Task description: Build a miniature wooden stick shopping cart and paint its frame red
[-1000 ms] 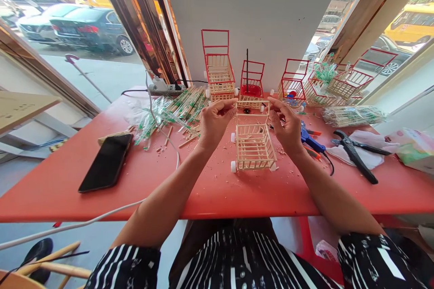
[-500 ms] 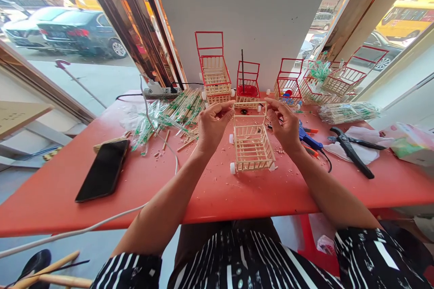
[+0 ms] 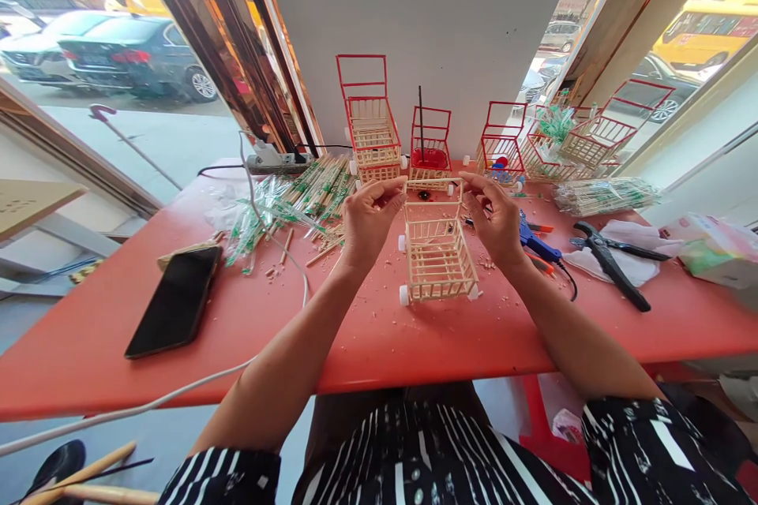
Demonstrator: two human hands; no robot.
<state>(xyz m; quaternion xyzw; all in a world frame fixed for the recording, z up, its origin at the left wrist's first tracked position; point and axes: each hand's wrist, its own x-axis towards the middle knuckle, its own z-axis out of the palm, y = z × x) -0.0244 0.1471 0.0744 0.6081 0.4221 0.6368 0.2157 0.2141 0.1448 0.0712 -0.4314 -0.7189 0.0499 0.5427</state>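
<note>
A small unpainted wooden stick cart (image 3: 437,256) with white wheels stands on the red table (image 3: 367,331) in front of me. A thin stick frame rises at its far end. My left hand (image 3: 365,221) pinches the left end of that frame's top bar. My right hand (image 3: 498,221) pinches the right end. Both hands hover just above the table on either side of the cart.
Red-painted stick carts (image 3: 370,126) line the wall. Wrapped chopsticks (image 3: 296,201) lie at the left with a power strip (image 3: 278,162). A black phone (image 3: 174,300) lies near the left. A blue glue gun (image 3: 536,241), black pliers (image 3: 609,264) and cloth are right.
The view has drifted slightly, so everything sits a little further left. Both hands keep the same pinch on the frame above the cart.
</note>
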